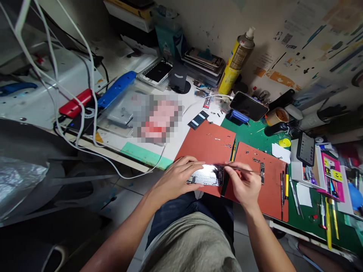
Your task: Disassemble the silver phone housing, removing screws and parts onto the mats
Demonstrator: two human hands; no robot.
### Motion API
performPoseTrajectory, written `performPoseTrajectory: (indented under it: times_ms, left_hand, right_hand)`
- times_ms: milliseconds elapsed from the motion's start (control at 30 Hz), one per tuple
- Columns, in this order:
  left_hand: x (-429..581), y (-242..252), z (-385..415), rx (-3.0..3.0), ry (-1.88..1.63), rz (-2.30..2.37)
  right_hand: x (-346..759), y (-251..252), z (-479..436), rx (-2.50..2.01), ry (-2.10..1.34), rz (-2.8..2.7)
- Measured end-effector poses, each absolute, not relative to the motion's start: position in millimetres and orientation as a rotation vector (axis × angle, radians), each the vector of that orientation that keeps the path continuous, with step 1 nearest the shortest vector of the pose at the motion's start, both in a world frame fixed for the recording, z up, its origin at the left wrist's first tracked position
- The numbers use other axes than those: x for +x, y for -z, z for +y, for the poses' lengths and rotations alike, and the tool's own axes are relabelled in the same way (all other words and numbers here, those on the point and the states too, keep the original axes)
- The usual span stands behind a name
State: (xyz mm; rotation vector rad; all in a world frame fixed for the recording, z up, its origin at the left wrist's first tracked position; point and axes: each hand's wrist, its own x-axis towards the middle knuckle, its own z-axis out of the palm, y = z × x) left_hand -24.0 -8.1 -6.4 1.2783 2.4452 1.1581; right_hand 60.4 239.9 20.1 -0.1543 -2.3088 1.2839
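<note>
An opened phone housing (208, 175) lies near the table's front edge, its bare metal inside facing up. My left hand (181, 174) grips its left end, fingers along the far side and thumb along the near side. My right hand (244, 184) is closed round a thin dark tool, probably tweezers (241, 168), whose tip is at the housing's upper right corner. Just right of that hand a phone logic board (262, 172) rests on a reddish-brown mat (272, 200). A gold screwdriver (233, 150) lies between the two mats.
Several screwdrivers and pens, one a yellow pen (286, 181), lie to the right. Behind stand a propped phone (248, 106) and a yellow spray can (236, 60). White cables (93, 75) hang at the left; a co-worker's arm (320, 257) shows at lower right.
</note>
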Motion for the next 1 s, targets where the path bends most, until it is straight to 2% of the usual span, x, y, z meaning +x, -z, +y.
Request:
performPoseTrajectory:
  times_ms: [267,833,1000]
  left_hand:
    - [-20.6,5.9,-6.1,1.291,-1.116,2.513]
    - [-20.5,7.9,-6.3,1.339,-1.146,2.527]
    - [-19.6,10.9,-8.4,1.296,-1.141,2.518]
  right_hand:
    - [73.2,9.1,224.4,-0.100,-1.400,-2.256]
    - [68.4,9.6,223.3,-0.140,-1.386,-2.321]
    - [68.4,-5.3,228.0,-0.117,-1.380,-2.326]
